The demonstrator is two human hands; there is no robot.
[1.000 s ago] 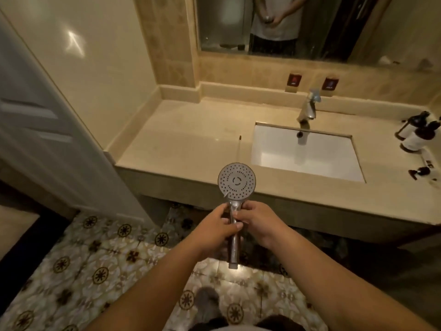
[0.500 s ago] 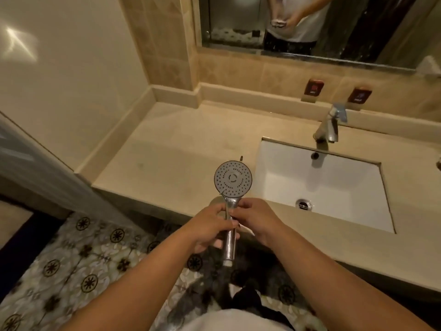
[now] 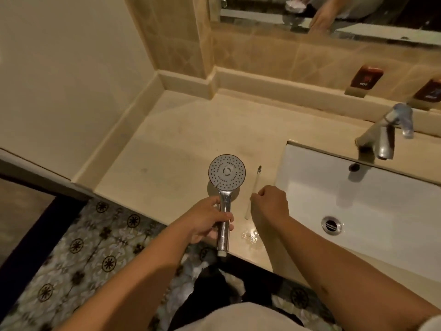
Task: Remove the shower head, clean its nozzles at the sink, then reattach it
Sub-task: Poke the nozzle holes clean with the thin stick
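Your left hand (image 3: pixel 206 219) grips the shower head (image 3: pixel 226 174) handle; your right hand (image 3: pixel 270 204) pinches the toothbrush (image 3: pixel 254 189) lying on the desk (image 3: pixel 167 144).

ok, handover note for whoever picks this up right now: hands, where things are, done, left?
Left hand: shut on the shower head handle, nozzle face up, over the counter left of the sink.
Right hand: at the toothbrush lying on the counter beside the sink; grip not clear.
Done: shower head is off and at the sink.
Left: scrub the nozzles, rinse under the faucet, reattach. Small wet patch on the counter edge near the hands.
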